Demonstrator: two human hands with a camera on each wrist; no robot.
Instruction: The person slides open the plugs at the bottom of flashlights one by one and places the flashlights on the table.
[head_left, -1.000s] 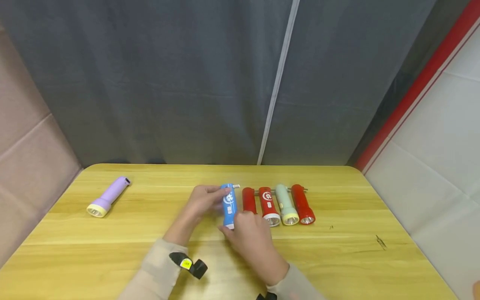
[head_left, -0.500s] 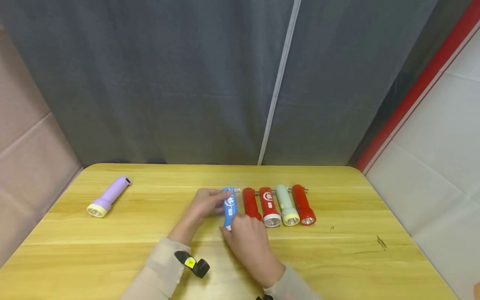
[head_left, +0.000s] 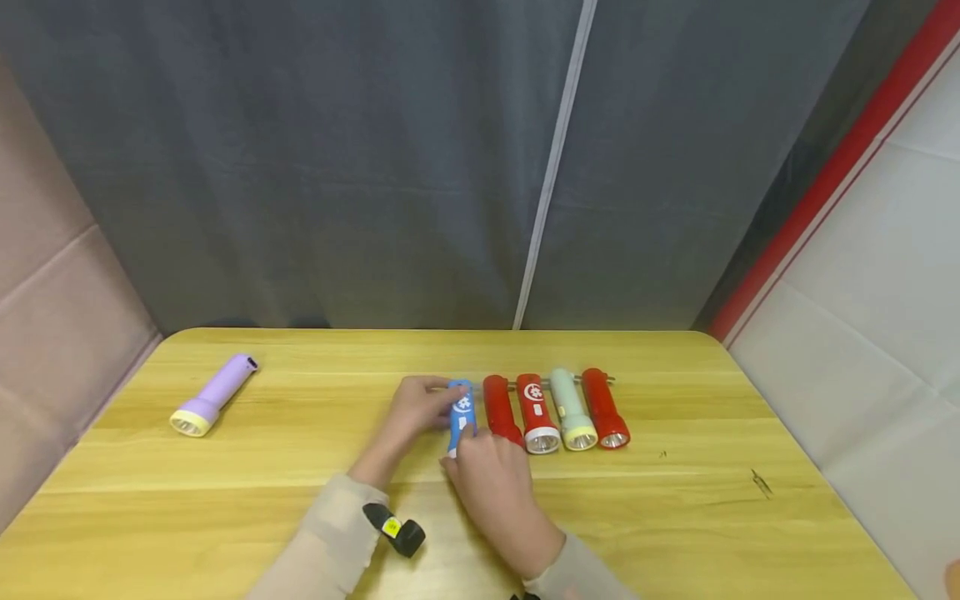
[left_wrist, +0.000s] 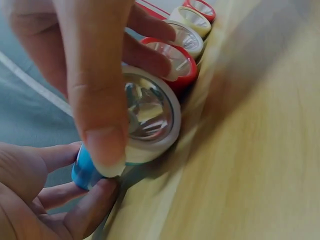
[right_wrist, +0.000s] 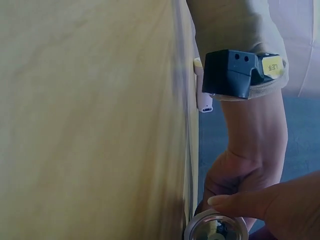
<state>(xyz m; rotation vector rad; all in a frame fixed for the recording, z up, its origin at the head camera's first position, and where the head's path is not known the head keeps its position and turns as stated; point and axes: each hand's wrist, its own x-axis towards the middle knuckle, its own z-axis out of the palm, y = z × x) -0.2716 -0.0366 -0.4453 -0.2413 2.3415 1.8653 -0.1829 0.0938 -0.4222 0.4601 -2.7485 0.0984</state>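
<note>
A blue flashlight (head_left: 462, 414) with a white flower print and white head lies at the left end of a row of flashlights. My left hand (head_left: 417, 407) pinches its tail end between thumb and fingers. My right hand (head_left: 495, 487) grips its head, and its thumb lies over the rim in the right wrist view. Right beside it is a plain red flashlight (head_left: 498, 404), partly hidden by my right hand. Beyond that lie a red flashlight (head_left: 532, 407) with a white head, a mint green flashlight (head_left: 567, 404) and another red flashlight (head_left: 602, 404). In the left wrist view, the blue flashlight's lens (left_wrist: 150, 107) faces the camera.
A purple flashlight (head_left: 222, 385) with a pale yellow head lies apart at the far left of the wooden table (head_left: 675, 533). A grey curtain (head_left: 337, 167) hangs behind the table's back edge. Pale walls stand on both sides.
Both hands have shifted the blue flashlight slightly to the right and toward me, closer to the plain red one. The other flashlights keep their places.
</note>
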